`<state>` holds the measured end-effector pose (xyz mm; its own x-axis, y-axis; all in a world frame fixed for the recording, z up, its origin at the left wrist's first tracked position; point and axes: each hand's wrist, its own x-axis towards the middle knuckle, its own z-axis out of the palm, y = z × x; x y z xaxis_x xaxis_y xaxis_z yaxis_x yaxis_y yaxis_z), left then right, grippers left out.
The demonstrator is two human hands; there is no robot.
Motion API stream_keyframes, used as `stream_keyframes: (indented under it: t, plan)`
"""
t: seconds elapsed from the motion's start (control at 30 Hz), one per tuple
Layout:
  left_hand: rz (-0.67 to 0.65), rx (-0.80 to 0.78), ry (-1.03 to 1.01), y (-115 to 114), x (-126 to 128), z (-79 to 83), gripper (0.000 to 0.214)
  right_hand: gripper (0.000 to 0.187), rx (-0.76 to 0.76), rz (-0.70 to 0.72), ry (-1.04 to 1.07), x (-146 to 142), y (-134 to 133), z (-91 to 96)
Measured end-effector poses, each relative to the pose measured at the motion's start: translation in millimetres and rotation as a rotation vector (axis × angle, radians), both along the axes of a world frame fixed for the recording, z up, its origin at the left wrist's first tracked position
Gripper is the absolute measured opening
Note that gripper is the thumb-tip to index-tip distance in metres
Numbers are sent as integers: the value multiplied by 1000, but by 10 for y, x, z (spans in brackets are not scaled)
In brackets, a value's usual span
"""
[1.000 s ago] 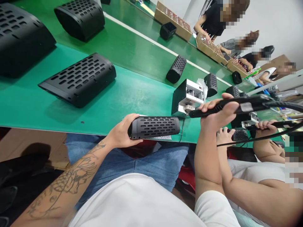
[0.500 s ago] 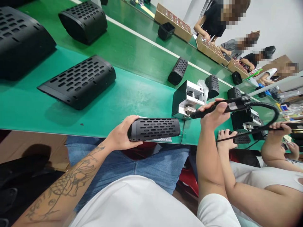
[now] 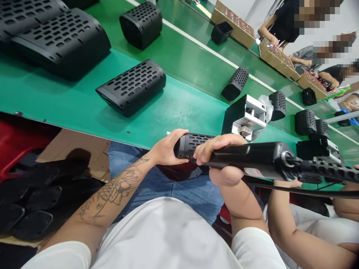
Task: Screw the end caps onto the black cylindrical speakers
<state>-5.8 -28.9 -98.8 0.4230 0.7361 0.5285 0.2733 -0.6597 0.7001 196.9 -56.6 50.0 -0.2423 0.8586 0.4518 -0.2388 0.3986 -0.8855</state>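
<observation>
Black perforated casing [image 3: 193, 144] lies at the near edge of the green bench [image 3: 84, 101], the left hand [image 3: 165, 152] curled tight around its end. At that same edge, the right hand [image 3: 223, 160] is clenched round a power screwdriver [image 3: 254, 160].

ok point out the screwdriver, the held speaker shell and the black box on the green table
screwdriver [image 3: 260, 158]: head view, its black barrel
speaker shell [image 3: 188, 144]: head view, slotted side
black box [image 3: 232, 117]: head view, dark side face

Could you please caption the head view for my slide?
Left hand grips a perforated shell; right hand holds a corded tool.
</observation>
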Motion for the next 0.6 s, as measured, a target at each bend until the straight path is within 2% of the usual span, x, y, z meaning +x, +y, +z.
stream_keyframes:
  t: [0.1, 0.3, 0.6]
  plan:
    - [5, -9, 7, 0, 7, -11, 117, 58, 74, -62, 83, -76, 81, -89]
    - [38, -74, 76, -7, 12, 3, 121, 36, 76, 29, 76, -116, 92, -22]
    - [59, -86, 105, -20, 22, 2, 120, 49, -41, 69, 6, -75, 120, -152]
